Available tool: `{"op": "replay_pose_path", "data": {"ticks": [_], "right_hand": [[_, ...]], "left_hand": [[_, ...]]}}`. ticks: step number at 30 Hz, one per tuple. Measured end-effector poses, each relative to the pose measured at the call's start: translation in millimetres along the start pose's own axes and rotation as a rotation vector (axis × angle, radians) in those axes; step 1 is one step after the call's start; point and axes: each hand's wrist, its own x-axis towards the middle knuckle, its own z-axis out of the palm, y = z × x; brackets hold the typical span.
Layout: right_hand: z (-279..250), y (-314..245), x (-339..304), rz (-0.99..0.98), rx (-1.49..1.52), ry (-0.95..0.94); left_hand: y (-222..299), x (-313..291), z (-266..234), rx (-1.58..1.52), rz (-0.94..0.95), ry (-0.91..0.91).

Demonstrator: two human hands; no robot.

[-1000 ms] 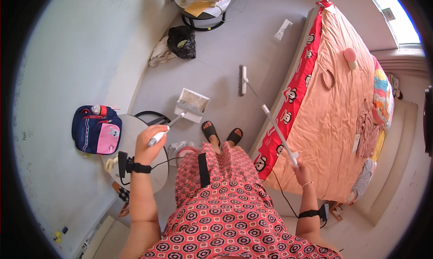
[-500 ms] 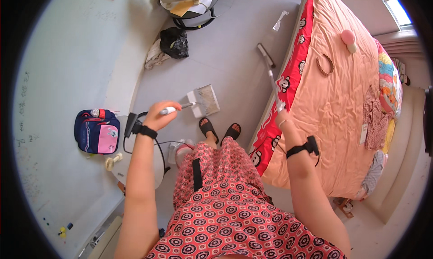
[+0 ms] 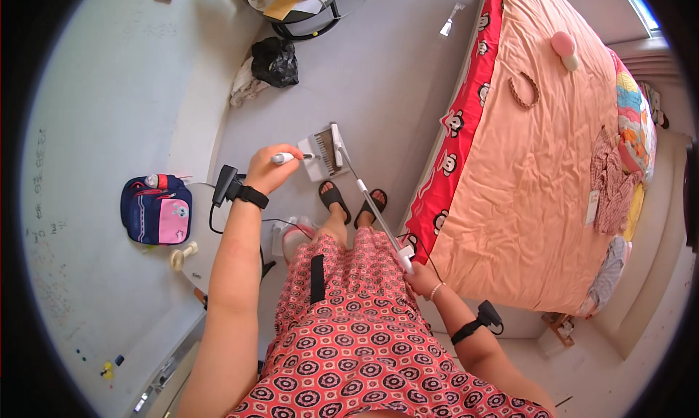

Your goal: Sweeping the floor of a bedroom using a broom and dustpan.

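Observation:
My left hand (image 3: 270, 167) is closed round the white and grey handle of a dustpan (image 3: 313, 163), whose pan lies on the floor just ahead of my feet. Down by my right hip, my right hand (image 3: 424, 280) grips the handle end of a long-handled broom (image 3: 370, 199). The broom's pole slants forward and left across my right foot. Its white and brown head (image 3: 336, 147) is at the right side of the dustpan's pan, over or against it; exact contact is hard to make out.
The bed (image 3: 524, 199) with peach bedding fills the right. A black plastic bag (image 3: 274, 62) and pale cloth lie by the left wall. Beyond them stands a round table (image 3: 309, 21). A backpack (image 3: 156, 210) rests at left. A crumpled white scrap (image 3: 451, 21) lies on the far floor.
My right hand has drawn back toward my hip, swinging the broom head from beside the bed leftward to the dustpan. My left hand keeps the dustpan and has shifted slightly.

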Motion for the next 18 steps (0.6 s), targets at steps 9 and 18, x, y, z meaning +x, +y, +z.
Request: {"op": "replay_pose_path", "data": {"ticks": [9, 18], "right_hand": [[-79, 15, -32, -0.17, -0.129, 0.352], [-93, -5, -7, -0.095, -0.01, 0.452]], "left_hand": [[-3, -9, 4, 0.033, -0.027, 0.002], [-18, -15, -11, -0.031, -0.051, -0.029]]}}
